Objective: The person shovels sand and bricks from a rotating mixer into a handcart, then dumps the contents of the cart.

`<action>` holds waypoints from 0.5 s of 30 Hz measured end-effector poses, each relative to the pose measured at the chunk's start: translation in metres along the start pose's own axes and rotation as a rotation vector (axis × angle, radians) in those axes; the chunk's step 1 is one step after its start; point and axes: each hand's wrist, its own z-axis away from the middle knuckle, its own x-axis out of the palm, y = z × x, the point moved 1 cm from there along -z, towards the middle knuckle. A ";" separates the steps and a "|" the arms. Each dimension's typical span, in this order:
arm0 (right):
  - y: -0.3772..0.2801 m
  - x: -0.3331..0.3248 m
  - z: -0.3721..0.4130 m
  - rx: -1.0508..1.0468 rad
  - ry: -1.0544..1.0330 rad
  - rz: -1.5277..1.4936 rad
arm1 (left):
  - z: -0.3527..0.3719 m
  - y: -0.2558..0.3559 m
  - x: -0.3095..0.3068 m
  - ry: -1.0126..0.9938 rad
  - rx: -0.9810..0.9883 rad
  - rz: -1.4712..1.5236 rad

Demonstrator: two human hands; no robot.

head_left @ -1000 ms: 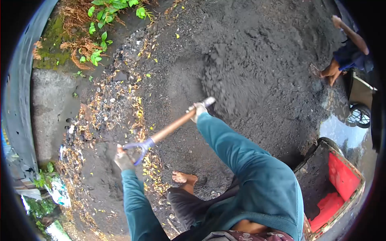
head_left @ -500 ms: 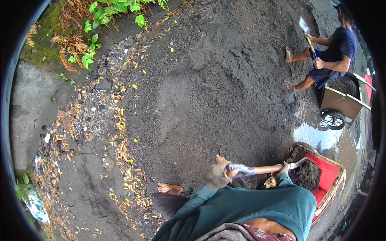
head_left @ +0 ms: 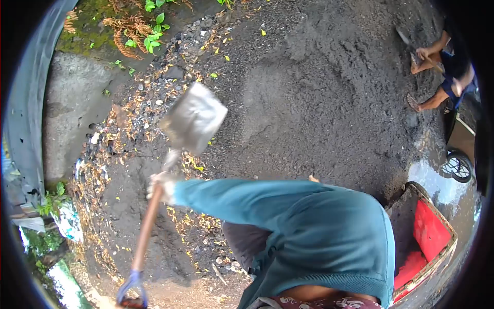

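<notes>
My right hand [head_left: 162, 189] is closed round the wooden shaft of a shovel [head_left: 146, 232], just below its metal blade [head_left: 198, 118]. The arm in its teal sleeve reaches across to the left. Blurred by motion, the blade is raised over the ground and shows a bare, shiny face. The shovel's blue D-shaped handle [head_left: 133, 288] is at the bottom left edge. My left hand does not show. On the right, a box with a red inside [head_left: 432, 229] holds some dark material at its shaded end.
Dark sand [head_left: 319, 118] spreads across the middle. Leaves and stones [head_left: 149, 123] line the left, beside a concrete slab [head_left: 72, 92]. Another person [head_left: 440, 67] with a shovel stands at the upper right by a wheeled cart [head_left: 457, 166]. A puddle [head_left: 429, 177] lies near the box.
The shovel has swung from the box on the right over to the left, and its dark load is off the blade. My left hand has left the view. The other person has bent down.
</notes>
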 end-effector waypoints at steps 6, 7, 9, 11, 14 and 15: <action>-0.029 -0.006 -0.096 -0.257 0.193 -0.182 | -0.098 0.066 0.105 -0.283 0.126 -0.009; -0.080 -0.056 -0.107 -0.405 0.082 -0.299 | -0.053 0.059 0.200 -0.340 0.146 0.053; -0.257 -0.178 -0.080 -0.187 0.285 0.073 | 0.011 0.032 0.339 -0.454 0.106 0.150; -0.307 -0.187 -0.002 -0.615 0.424 -0.052 | 0.050 0.004 0.406 -0.496 0.015 0.264; -0.300 -0.206 0.061 -0.632 0.551 -0.038 | 0.062 -0.031 0.411 -0.661 -0.257 0.385; -0.293 -0.230 0.083 -0.694 0.582 -0.030 | 0.074 -0.046 0.409 -0.708 -0.290 0.391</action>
